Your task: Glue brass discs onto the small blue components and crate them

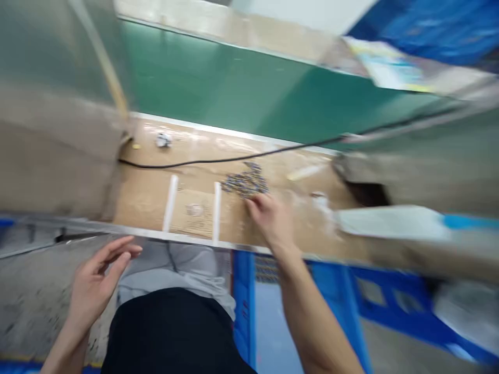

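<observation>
On the brown bench top lies a pile of small dark and yellowish pieces, blurred, perhaps screws or pins. My right hand reaches to the near edge of this pile, thumb and fingers pinched together. Whatever sits between those fingertips is hidden. My left hand hovers in front of the bench's edge, away from the pile, with its thumb apart from its curved fingers and nothing in it. Left of the pile, two white strips flank a sheet of brown card with a small clear item on it.
A black cable runs across the bench behind the pile. Further back is a green conveyor-like surface. A small black-and-white object lies at the back left. Blue crates stand below the front edge.
</observation>
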Available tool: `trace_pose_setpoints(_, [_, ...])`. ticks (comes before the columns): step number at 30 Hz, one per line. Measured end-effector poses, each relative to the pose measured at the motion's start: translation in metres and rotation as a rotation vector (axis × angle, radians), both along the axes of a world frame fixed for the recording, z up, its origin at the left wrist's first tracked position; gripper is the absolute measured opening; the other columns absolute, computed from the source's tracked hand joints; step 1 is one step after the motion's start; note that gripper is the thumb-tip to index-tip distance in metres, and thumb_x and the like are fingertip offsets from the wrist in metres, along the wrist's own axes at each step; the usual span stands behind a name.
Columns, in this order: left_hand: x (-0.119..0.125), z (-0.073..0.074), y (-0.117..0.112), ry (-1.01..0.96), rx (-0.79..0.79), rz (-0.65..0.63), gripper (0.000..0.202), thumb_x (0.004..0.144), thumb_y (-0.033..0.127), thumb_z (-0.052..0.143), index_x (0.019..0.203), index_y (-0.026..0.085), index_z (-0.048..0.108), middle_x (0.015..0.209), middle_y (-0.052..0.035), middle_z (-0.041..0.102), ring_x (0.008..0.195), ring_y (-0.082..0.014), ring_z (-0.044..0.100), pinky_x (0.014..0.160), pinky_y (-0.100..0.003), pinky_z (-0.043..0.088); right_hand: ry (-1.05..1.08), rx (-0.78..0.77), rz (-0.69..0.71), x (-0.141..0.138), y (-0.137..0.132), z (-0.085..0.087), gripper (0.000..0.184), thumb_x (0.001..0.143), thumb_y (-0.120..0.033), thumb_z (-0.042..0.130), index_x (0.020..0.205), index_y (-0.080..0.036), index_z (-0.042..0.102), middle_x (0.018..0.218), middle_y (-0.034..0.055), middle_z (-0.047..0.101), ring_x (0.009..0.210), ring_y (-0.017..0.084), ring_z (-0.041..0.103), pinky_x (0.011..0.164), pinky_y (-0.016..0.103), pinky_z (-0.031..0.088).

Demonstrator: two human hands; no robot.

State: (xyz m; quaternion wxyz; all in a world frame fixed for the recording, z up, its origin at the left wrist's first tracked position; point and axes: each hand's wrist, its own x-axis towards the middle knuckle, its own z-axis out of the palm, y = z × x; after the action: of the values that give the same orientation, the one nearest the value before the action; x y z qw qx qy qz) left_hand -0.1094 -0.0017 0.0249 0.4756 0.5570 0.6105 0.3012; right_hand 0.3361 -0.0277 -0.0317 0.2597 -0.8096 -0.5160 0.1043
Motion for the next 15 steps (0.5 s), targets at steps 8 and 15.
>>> trace_pose_setpoints(8, [-0.095, 0.017, 0.066, 0.125, 0.585, 0.463, 0.019, 0.108, 0.031, 0.075, 0.117, 0.019, 0.088, 0.088, -0.0025, 0.085, 0.08, -0.0178, 0.082, 0.081, -0.031, 0.069, -0.113, -0.13, 0.098, 0.042, -0.026, -0.032, 0.041, 0.091, -0.078, 0.061, 0.085, -0.043, 0.082, 0.106, 0.0136, 0.084, 0.076, 0.035, 0.074, 0.061, 0.056, 0.049])
trace_pose_setpoints(15, [-0.107, 0.032, 0.139, 0.616, 0.718, 0.217, 0.025, 0.105, 0.021, 0.068, 0.113, 0.02, 0.092, 0.111, -0.0106, 0.088, 0.1, -0.0261, 0.083, 0.09, -0.036, 0.064, -0.11, -0.166, 0.183, 0.044, -0.032, -0.023, 0.032, 0.086, -0.065, 0.065, 0.086, -0.04, 0.085, 0.117, 0.0118, 0.088, 0.09, 0.04, 0.083, 0.07, 0.055, 0.06])
